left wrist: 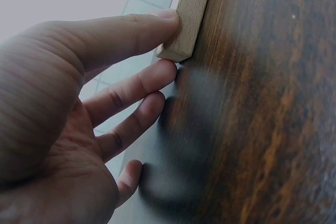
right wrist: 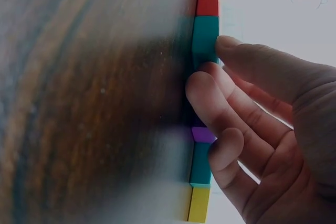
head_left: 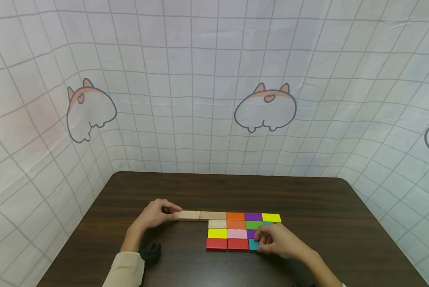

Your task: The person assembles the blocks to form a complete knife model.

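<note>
Flat, domino-like blocks lie edge to edge on the table. My left hand [head_left: 155,215] pinches the outer end of a plain wooden block [head_left: 188,215], with the thumb on its side in the left wrist view. That block meets another plain wooden block [head_left: 213,215] at the left of the back row. At the right of the front row, my right hand [head_left: 279,241] pinches a teal block [head_left: 252,245], beside two red blocks [head_left: 237,244]. Its thumb touches the teal block's upper edge in the right wrist view. Part of the blocks' right side is hidden behind this hand.
Yellow [head_left: 272,217], orange [head_left: 235,216], green [head_left: 253,225] and pink [head_left: 237,234] blocks fill the layout. The dark wooden table [head_left: 185,267] carries everything. A white gridded curtain [head_left: 185,131] stands behind and at both sides. A black device [head_left: 151,252] sits at the left wrist.
</note>
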Tool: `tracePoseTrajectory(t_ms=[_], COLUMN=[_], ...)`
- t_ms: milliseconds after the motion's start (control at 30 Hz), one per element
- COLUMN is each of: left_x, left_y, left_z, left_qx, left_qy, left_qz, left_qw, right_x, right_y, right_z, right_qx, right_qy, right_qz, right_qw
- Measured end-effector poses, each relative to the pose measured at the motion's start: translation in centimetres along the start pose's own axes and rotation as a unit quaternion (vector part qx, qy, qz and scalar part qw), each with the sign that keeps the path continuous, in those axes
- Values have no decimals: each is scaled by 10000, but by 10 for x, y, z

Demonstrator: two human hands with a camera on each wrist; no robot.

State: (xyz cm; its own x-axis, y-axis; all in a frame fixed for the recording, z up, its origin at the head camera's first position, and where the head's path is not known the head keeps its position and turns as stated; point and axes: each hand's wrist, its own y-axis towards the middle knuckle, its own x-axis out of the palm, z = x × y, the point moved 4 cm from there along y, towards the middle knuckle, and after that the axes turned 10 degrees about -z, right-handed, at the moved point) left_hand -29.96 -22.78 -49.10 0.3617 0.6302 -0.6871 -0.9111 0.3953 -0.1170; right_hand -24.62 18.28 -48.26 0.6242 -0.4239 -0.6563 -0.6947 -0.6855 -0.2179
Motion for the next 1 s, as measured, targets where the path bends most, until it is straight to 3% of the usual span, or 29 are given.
tracePoseTrajectory(t_ms=[600, 1000], left_x=[0, 1], left_y=[-1, -1], left_z=[1, -1], left_qx=[5, -107], left_qy=[-3, 12], left_qz=[-41, 30], left_qw=[10000, 9999], right_x=[-1, -31], right_y=[-4, -20], right_z=[0, 10], right_qx=[-73, -59], right_qy=[-2, -144], right_qz=[133, 953], right_qw=[9999, 9953])
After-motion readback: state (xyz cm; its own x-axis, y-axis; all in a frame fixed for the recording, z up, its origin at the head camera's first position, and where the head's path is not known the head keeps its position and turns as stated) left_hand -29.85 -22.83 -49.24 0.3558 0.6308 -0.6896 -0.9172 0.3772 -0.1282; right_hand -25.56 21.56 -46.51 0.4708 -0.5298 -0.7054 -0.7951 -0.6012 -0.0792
